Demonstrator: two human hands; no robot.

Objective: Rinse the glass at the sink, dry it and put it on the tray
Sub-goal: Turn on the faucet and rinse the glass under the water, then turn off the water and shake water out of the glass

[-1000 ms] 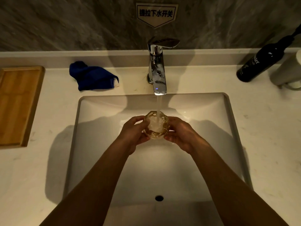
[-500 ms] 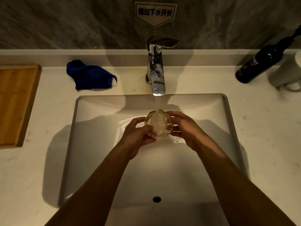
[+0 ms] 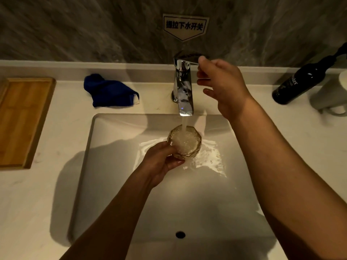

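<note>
Middle of the frame: glass (image 3: 185,141), faceted and amber-tinted, upright under the tap (image 3: 183,87), full of foaming water, the stream (image 3: 184,123) falling straight into its mouth. Gripped from the lower left by the left hand (image 3: 161,162), fingers wrapped round the wall and base, thumb against the near side. Held over the white sink (image 3: 112,166), above the basin floor, with water splashing and spreading on the basin to the right of the glass. Overflow hole (image 3: 180,234) low in the frame, on the near wall of the basin.

Upper right of centre: right hand (image 3: 223,87) raised beside the tap, fingertips at the end of the lever (image 3: 187,56) on top. Fingers loosely curled; whether they pinch the lever or only touch it cannot be told from this angle. Nothing else in that hand.

Far left edge: wooden tray (image 3: 24,121) flat on the pale counter (image 3: 56,184), well apart from the sink, nothing on it. Upper left of centre: blue cloth (image 3: 109,91), crumpled, lying on the counter between the tray and the tap, close to the back ledge.

Upper right corner: dark bottle (image 3: 300,81) with pale lettering, leaning in the picture. Just beside it, at the right edge, a pale mug (image 3: 330,96), partly cut off. On the grey stone wall above the tap, a sign (image 3: 185,27) with Chinese characters.
</note>
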